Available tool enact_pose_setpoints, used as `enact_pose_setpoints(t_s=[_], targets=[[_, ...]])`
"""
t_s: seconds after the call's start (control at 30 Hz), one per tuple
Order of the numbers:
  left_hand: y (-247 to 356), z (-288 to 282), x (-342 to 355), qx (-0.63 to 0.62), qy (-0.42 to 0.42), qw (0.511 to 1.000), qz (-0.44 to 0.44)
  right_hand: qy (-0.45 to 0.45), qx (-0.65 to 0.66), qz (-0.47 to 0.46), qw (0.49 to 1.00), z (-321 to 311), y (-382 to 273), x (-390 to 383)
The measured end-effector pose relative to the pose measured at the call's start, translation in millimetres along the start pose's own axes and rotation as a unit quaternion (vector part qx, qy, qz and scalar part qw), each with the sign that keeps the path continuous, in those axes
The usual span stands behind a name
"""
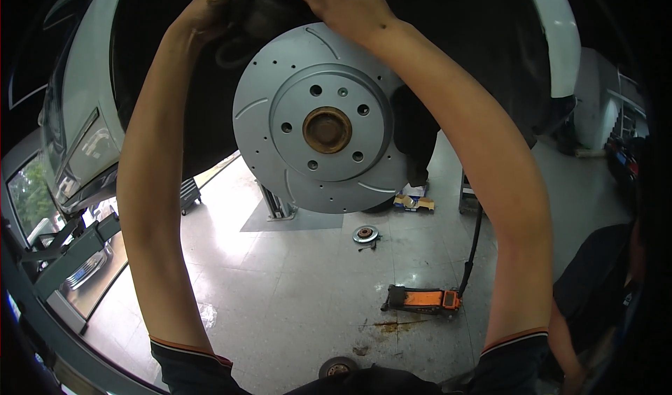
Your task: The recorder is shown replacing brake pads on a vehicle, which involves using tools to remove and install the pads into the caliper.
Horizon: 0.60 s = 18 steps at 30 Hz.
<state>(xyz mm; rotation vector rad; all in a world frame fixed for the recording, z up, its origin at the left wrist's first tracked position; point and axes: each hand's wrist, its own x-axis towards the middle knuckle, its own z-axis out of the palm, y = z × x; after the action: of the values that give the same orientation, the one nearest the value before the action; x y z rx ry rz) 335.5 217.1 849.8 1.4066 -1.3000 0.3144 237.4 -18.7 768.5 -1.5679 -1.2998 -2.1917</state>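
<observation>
A silver slotted and drilled brake disc [266,108] with a rusty centre hub [327,130] fills the middle, mounted inside the car's wheel well. My left hand [213,6] is at the top, left of the disc, fingers curled at dark, blurred parts [259,13]; what they grip is unclear. Just above the disc's upper right is my right hand [350,6], thumb stretched out and other fingertips cut off by the frame's edge. A dark caliper-shaped part [413,136] sits at the disc's right side, partly behind my right forearm.
An orange floor jack [423,299], a loose disc [365,233] and an opened cardboard box [413,202] lie on the tiled floor. A lift arm [56,269] is at left, a lift post [276,206] behind the disc. Another person [588,290] is at lower right.
</observation>
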Motion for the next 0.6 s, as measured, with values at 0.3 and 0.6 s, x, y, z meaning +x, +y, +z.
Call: enact_pose_setpoints(t_s=[0.3, 0.6], targets=[[0.9, 3.6, -6.7, 0.069, -0.015, 0.997, 0.01, 0.003, -0.001, -0.025, 1.0, 2.7, 4.3, -4.1], [1.7, 50.6, -22.8, 0.026, 0.093, 0.986, 0.138, 0.003, -0.004, -0.045, 0.999, 3.9, 4.8, -8.7]])
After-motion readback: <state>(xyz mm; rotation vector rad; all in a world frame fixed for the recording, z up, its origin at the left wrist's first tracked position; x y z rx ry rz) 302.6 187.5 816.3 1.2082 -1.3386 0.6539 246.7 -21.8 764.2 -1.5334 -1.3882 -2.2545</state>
